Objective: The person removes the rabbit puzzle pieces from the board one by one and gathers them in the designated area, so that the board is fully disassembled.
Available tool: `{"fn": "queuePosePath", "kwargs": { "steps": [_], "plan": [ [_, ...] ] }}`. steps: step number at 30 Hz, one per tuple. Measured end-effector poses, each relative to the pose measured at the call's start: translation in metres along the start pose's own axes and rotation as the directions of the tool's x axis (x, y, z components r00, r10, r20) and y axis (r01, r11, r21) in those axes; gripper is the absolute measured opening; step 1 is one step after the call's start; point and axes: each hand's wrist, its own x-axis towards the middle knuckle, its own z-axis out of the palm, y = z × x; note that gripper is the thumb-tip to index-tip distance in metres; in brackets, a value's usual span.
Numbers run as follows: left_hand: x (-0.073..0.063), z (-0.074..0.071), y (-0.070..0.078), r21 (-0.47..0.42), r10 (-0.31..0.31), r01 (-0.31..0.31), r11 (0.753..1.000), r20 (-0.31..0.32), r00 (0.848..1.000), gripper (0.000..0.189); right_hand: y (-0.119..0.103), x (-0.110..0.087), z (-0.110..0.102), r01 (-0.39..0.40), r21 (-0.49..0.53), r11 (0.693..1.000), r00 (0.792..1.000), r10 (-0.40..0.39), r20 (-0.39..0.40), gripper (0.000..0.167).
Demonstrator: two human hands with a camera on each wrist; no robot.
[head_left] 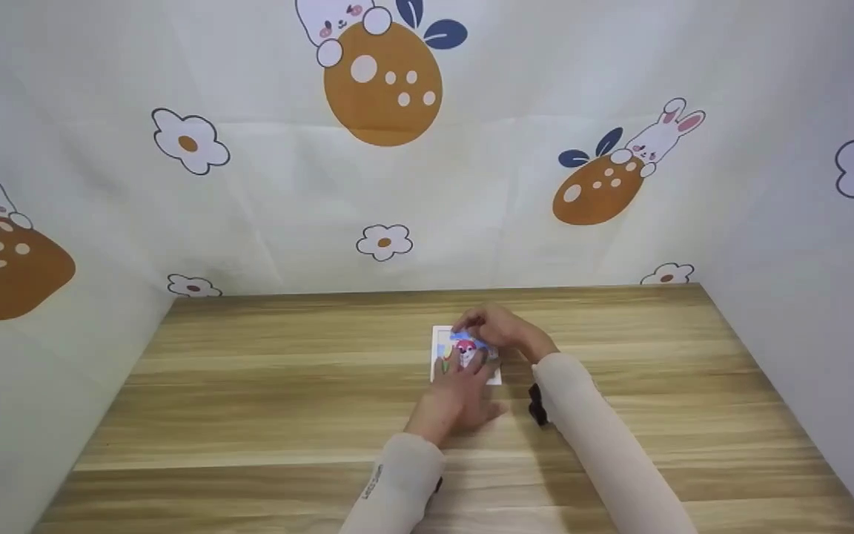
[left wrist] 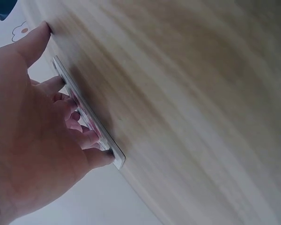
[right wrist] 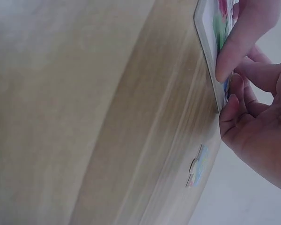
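Observation:
A small white-bordered jigsaw puzzle point(head_left: 435, 354) with a red-and-white cartoon animal lies flat on the wooden table. My left hand point(head_left: 462, 391) rests on it from the near side, fingers spread and fingertips pressing its face; in the left wrist view the thumb reaches past the edge to the table. At the far right part of the puzzle, my right hand point(head_left: 497, 326) bends its fingers close over the board. In the right wrist view these fingers point(right wrist: 230, 110) pinch at a blue-printed puzzle piece by the rim, mostly hidden behind them.
Out on the table, a loose puzzle piece point(right wrist: 199, 166) shows in the right wrist view, apart from the board. The wooden table point(head_left: 264, 415) ends at a pale curtain point(head_left: 271, 200) printed with rabbits and flowers, which also hangs along both sides.

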Motion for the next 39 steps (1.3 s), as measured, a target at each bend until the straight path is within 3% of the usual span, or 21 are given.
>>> {"fn": "queuePosePath", "kwargs": {
  "steps": [7, 15, 27, 32, 39],
  "plan": [
    [-0.0016, 0.0009, -0.0005, 0.013, 0.007, -0.007, 1.000, -0.006, 1.000, 0.076, -0.0028, 0.0016, -0.0013, 0.023, -0.034, 0.999, 0.999, -0.022, 0.037, 0.034],
    [-0.0020, -0.0014, 0.0000, -0.035, 0.007, -0.007, 0.999, 0.001, 1.000, 0.076, -0.0043, 0.0024, -0.0031, 0.040, -0.051, 0.998, 0.996, -0.036, 0.086, 0.037],
    [0.0008, -0.0014, -0.0020, -0.056, 0.000, 0.001, 0.998, 0.020, 1.000, 0.077, -0.0046, 0.0023, -0.0051, -0.010, 0.017, 1.000, 0.995, 0.009, 0.101, 0.032],
    [0.0008, -0.0019, -0.0012, -0.072, -0.008, 0.010, 0.997, 0.028, 1.000, 0.077, -0.0025, 0.0020, -0.0022, -0.002, 0.047, 0.999, 0.998, -0.001, 0.063, 0.030],
    [-0.0002, -0.0011, -0.0009, -0.057, -0.002, 0.003, 0.998, 0.013, 1.000, 0.076, -0.0025, -0.0006, 0.0010, -0.016, 0.065, 0.998, 0.997, 0.021, -0.078, 0.031]
  ]
}}
